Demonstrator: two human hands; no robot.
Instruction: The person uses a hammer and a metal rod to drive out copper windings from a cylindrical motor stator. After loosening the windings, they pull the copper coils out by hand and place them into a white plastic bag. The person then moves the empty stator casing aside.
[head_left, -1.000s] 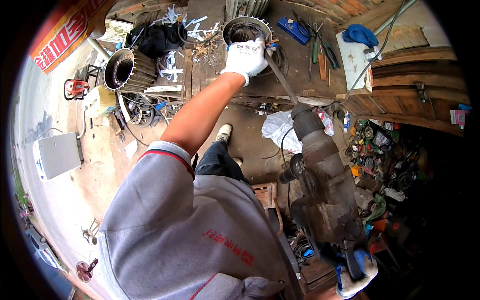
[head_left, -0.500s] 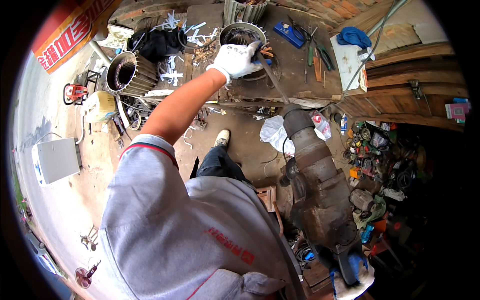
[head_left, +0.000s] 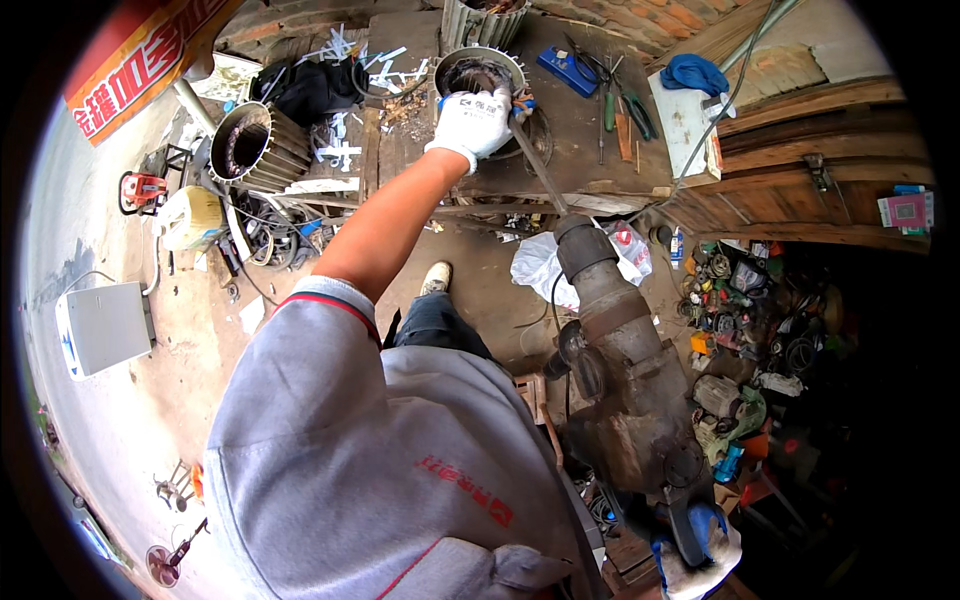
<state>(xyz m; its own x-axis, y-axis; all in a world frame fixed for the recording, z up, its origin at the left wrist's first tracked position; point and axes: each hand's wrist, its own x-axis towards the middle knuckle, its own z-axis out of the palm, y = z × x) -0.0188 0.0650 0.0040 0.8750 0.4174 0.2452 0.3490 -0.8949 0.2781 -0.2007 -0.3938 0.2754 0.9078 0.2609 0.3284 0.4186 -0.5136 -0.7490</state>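
A large, grimy demolition hammer (head_left: 625,360) slants across my right side, its long steel chisel bit (head_left: 543,172) pointing at the bench. My right hand (head_left: 700,560), in a white and blue work glove, is closed round the rear handle. In a matching glove, my left hand (head_left: 475,122) is closed about the bit's far end, beside a finned motor stator housing (head_left: 437,78). The glove hides the bit's tip and part of the housing's near side; dark windings show inside the open end. My left arm is stretched out straight.
On the wooden bench (head_left: 590,150) lie a blue box (head_left: 568,68), pliers (head_left: 638,115) and white strips. Another finned housing (head_left: 285,145) lies to the left, and one (head_left: 485,22) stands behind. A plastic bag (head_left: 545,265) and a parts heap (head_left: 730,300) cover floor on the right.
The hammer and both hands have shifted slightly left in the picture, as has most of the scene. My left hand sits a little lower against the housing. Both grips stay closed.
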